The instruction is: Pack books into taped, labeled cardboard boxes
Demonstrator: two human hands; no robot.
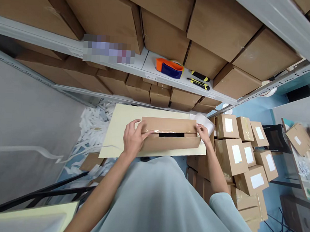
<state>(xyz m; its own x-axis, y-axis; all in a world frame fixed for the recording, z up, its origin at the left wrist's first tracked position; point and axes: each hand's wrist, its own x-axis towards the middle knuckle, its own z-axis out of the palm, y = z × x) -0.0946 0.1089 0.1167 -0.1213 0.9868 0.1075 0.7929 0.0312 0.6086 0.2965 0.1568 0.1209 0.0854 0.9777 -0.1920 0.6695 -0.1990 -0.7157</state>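
Note:
A brown cardboard box (pixel 169 144) lies on a pale yellow tabletop (pixel 117 126), its long top flaps partly open. Between the flaps a narrow dark gap shows; what is inside I cannot make out. Along the edge of the far flap (pixel 168 125) runs a shiny strip of tape. My left hand (pixel 134 137) grips the box's left end, thumb laid along the gap and fingers at the far flap. At the opposite end, my right hand (pixel 202 133) pinches the right corner of the far flap.
Cardboard boxes fill the metal shelves ahead. An orange and blue tape dispenser (pixel 170 68) and two yellow-black utility knives (pixel 199 80) lie on the shelf. Labelled cartons (pixel 232 155) are stacked at right. White paper scraps (pixel 94 122) heap at left, beside a white cable (pixel 45 152).

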